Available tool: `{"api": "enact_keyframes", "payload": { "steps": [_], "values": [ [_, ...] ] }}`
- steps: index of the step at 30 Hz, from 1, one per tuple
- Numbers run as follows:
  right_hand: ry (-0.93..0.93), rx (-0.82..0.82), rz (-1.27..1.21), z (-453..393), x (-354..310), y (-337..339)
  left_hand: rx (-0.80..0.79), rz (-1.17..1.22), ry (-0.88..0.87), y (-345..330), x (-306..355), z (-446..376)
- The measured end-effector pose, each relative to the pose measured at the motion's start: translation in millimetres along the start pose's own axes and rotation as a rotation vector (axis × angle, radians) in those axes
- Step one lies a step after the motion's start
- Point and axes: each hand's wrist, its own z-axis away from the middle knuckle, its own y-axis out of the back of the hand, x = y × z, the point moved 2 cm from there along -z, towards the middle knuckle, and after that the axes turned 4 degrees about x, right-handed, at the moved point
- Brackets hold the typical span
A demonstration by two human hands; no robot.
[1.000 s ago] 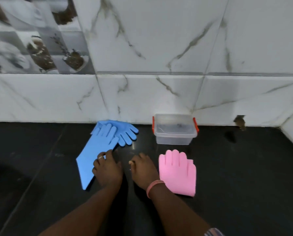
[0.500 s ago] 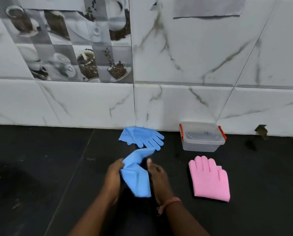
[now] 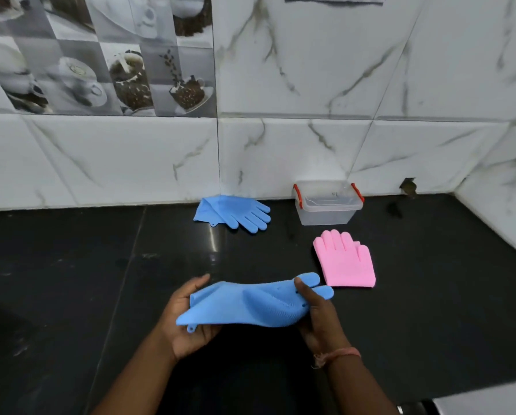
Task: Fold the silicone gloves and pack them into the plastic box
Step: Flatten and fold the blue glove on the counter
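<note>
I hold a blue silicone glove [image 3: 250,304] stretched sideways above the black counter. My left hand [image 3: 188,319] grips its cuff end and my right hand [image 3: 316,316] grips it at the fingers. A second blue glove [image 3: 235,212] lies flat by the wall, its fingers pointing right. A pink glove [image 3: 345,260] lies flat to the right, fingers toward the wall. The clear plastic box [image 3: 328,209] with red side clips stands against the wall behind the pink glove; its lid looks to be on.
The black counter [image 3: 101,280] meets a white marble-tiled wall [image 3: 310,145] at the back and on the right. A small dark hole [image 3: 408,187] sits in the wall right of the box. A pale edge [image 3: 490,399] shows at the bottom right.
The blue glove came off the counter into both hands and is now spread out sideways between them. The view has shifted left and up.
</note>
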Motion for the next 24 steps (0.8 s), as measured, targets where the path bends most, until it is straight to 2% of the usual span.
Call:
{"api": "enact_keyframes", "payload": {
  "steps": [2,3,5,8,11,15,17,19,20,22,24],
  "values": [
    [0.041,-0.035,0.042,2.4,-6.2,12.3,-0.113,0.021,0.033,2.5,2.5,7.7],
    [0.044,-0.022,0.083,2.9,-7.1,18.4,-0.107,0.0,0.026,4.1,3.7,5.8],
    [0.07,0.103,0.253,0.7,-6.1,32.2,0.002,-0.164,0.025,10.2,-7.5,1.8],
    [0.169,0.382,0.558,-5.2,-4.3,51.2,0.272,-0.343,-0.05,23.5,-29.9,-15.3],
    [0.303,0.482,0.73,-5.4,-6.2,55.9,0.423,-0.459,-0.233,20.2,-37.7,-24.8],
    [0.372,0.492,0.811,-4.0,-2.7,58.5,0.581,-0.654,-0.524,7.9,-28.9,-31.3],
    [0.479,0.582,1.085,-2.7,2.9,58.2,0.685,-0.739,-0.656,7.1,-26.8,-32.0],
    [0.714,0.686,1.422,-1.3,3.6,47.7,0.797,-0.861,-0.837,2.3,-28.6,-27.9],
    [0.847,0.651,1.499,-1.5,3.5,37.3,0.792,-0.95,-0.943,-3.9,-32.6,-26.5],
    [0.981,0.341,1.588,-11.2,11.5,14.8,0.551,-1.213,-1.052,-22.4,-50.8,-31.2],
    [0.897,-0.026,1.742,-25.7,29.5,-0.5,0.283,-1.622,-0.945,-37.6,-77.0,-45.3]
  ]
}}
